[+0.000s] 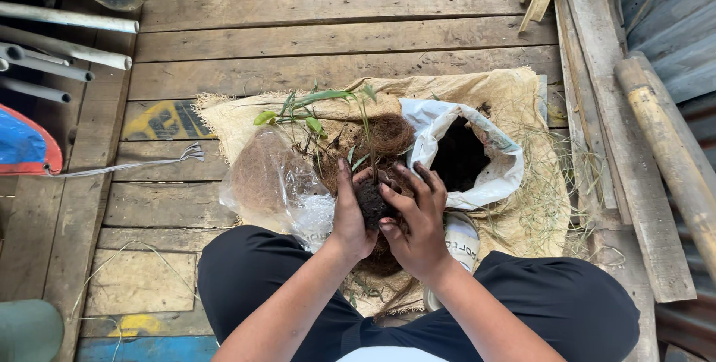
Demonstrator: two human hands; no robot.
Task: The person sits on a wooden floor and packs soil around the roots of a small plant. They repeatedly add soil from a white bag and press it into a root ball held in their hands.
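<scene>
Wooden plank floor (335,38), one burlap sack (514,101), one white soil bag (492,175), two hands, left (350,216), right (421,224), cupping one soil ball (371,204)

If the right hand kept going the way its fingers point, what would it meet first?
The right hand points up-left over the soil clump; beyond that it would likely meet the brown coir fibre ball at the seedling's base, though depth is unclear.

both hands (388,216) cup a soil ball (371,204) over burlap sacking (514,101).
</scene>
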